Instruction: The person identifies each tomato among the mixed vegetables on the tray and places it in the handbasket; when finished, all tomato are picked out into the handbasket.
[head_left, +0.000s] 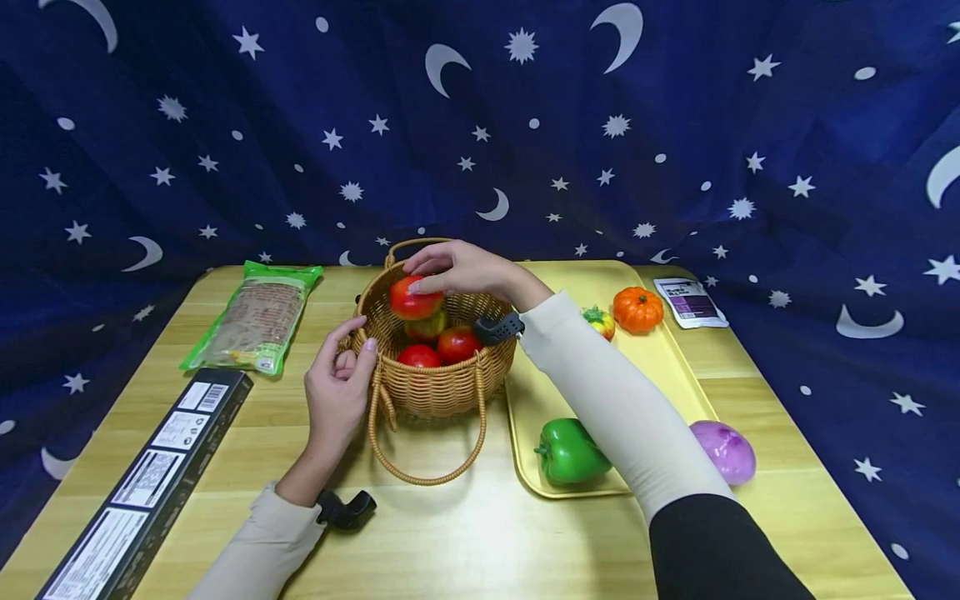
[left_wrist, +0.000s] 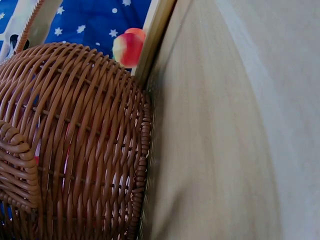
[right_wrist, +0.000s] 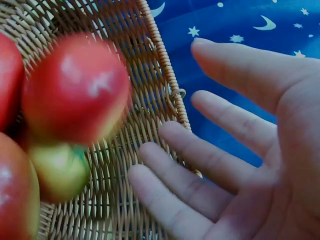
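Note:
A brown wicker basket (head_left: pixel 431 392) stands mid-table, its front handle hanging down onto the table. Inside lie several red fruits, among them a tomato-like one (head_left: pixel 420 357) and a red-and-yellow apple (right_wrist: pixel 57 170). Above them is another red apple (head_left: pixel 416 297), blurred in the right wrist view. My right hand (head_left: pixel 468 271) is over the basket; the right wrist view shows its fingers spread and apart from that apple. My left hand (head_left: pixel 337 375) holds the basket's left rim between thumb and curled fingers. The left wrist view shows only the woven side, not the hand.
Right of the basket, a yellow tray (head_left: pixel 540 400) bears a green bell pepper (head_left: pixel 572 452), an orange pumpkin (head_left: pixel 637 310) and a red-yellow fruit (head_left: pixel 600 321). A purple vegetable (head_left: pixel 723 452) and a pouch (head_left: pixel 690 302) lie rightward. Leftward are a green bag (head_left: pixel 258 317) and a long box (head_left: pixel 150 483).

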